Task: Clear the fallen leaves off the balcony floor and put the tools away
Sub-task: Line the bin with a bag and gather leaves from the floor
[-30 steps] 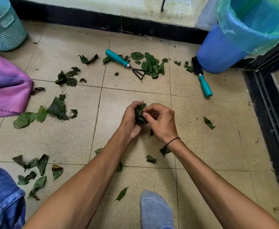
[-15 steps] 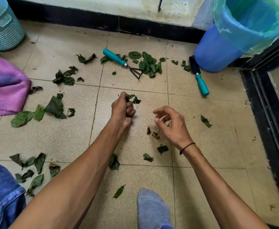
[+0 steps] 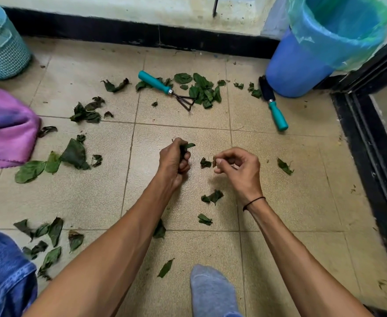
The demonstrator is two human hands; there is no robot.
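Green leaves lie scattered over the beige tiled floor (image 3: pixel 291 202). My left hand (image 3: pixel 173 160) grips a bunch of leaves (image 3: pixel 186 146) in its fist at the middle of the floor. Just to its right, my right hand (image 3: pixel 238 167) pinches a small brownish leaf scrap (image 3: pixel 214 160) between thumb and fingertips, above a loose leaf (image 3: pixel 205 162). A teal-handled hand rake (image 3: pixel 165 89) lies further back beside a leaf pile (image 3: pixel 203 89). A teal-handled brush (image 3: pixel 273 104) lies next to the blue bin (image 3: pixel 302 65).
The blue bin with a green liner stands at the back right by a black door frame (image 3: pixel 369 156). A teal basket (image 3: pixel 2 49) stands back left, a purple cloth (image 3: pixel 4 131) at the left. My grey sock (image 3: pixel 213 291) and blue denim (image 3: pixel 2 275) are in front.
My hands have parted. The left keeps the gathered leaves in its fist; the right has dropped lower right, then come back up pinching a small leaf scrap.
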